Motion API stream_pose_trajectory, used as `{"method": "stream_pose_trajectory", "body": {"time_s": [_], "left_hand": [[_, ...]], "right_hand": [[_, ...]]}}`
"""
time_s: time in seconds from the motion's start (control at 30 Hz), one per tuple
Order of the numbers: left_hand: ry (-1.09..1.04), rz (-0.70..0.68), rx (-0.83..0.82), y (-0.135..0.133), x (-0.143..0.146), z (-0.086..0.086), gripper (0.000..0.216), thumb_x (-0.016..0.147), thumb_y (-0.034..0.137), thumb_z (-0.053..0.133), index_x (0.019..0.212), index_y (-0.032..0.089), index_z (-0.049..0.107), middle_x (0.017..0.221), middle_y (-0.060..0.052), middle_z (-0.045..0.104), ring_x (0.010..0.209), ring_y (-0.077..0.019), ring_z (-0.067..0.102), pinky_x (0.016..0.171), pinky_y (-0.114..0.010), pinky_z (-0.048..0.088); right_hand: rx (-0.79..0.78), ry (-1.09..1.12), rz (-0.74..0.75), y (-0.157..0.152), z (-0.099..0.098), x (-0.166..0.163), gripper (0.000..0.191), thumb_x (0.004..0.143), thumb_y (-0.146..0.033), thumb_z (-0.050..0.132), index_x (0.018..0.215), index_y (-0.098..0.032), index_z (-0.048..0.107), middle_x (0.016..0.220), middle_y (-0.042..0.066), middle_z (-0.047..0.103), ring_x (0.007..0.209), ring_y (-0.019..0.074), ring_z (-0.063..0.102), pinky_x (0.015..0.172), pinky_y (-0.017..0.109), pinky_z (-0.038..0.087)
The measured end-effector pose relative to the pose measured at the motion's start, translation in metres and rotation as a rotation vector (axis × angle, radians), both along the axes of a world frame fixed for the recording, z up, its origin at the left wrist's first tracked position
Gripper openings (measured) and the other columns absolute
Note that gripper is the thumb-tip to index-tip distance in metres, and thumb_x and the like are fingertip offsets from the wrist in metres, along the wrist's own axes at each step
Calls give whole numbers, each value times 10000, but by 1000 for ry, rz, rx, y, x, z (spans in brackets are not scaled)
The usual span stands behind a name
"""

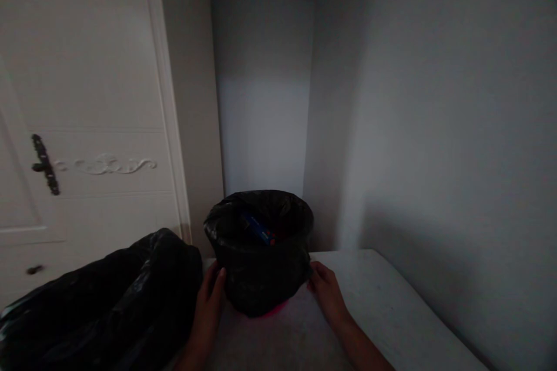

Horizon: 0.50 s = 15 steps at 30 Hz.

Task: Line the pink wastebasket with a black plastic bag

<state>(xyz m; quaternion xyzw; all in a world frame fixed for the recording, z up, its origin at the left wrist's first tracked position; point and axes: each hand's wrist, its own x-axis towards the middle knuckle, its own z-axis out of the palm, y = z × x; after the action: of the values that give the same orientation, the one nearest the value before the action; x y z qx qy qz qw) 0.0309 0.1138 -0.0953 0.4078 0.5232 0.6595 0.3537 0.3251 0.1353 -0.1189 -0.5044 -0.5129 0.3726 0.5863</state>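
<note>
Lining of a small container at an intermediate stage. A black, glossy thin-plastic bag (260,278) stands open-mouthed over a bright pink, round-based container (275,309), at six o'clock in the view on a pale, mottled tabletop (374,307). The bag is already spread around the rim and drawn down the outside; only a pink sliver at the container's five o'clock is uncovered, so any remaining work appears to be straightening the lower edge. Inside the mouth lies a blue, oblong packet with a red end (260,229), tilted. The right hand (327,288), at the container's four o'clock, has its fingers and thumb nearly closed, pinching the bag's side. The left hand (212,290), at eight o'clock, is partly open against the side; in this dimness, whether it grips cannot be told. A second, larger black plastic bag (152,295) sags at nine o'clock, its contents too dark to read.
</note>
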Motion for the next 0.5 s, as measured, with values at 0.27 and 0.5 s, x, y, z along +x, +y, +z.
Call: {"method": "stream_pose_trajectory", "body": {"time_s": [0.27,0.5], "left_hand": [[-15,-42,7,0,1,4,625,794,697,718,1205,228,749,1356,-111,755,1403,-369,606,1233,-518,422],[-12,-26,-11,3,-1,0,751,717,785,733,1200,210,753,1364,-134,746,1409,-393,596,1232,-527,421]], "right_hand": [[-97,-64,-43,-3,4,-1,344,802,-558,602,714,-227,639,605,18,650,536,180,545,532,301,386],[-89,-73,-40,-4,3,0,274,814,-487,593,711,-237,638,616,21,662,553,193,573,540,312,389]]}}
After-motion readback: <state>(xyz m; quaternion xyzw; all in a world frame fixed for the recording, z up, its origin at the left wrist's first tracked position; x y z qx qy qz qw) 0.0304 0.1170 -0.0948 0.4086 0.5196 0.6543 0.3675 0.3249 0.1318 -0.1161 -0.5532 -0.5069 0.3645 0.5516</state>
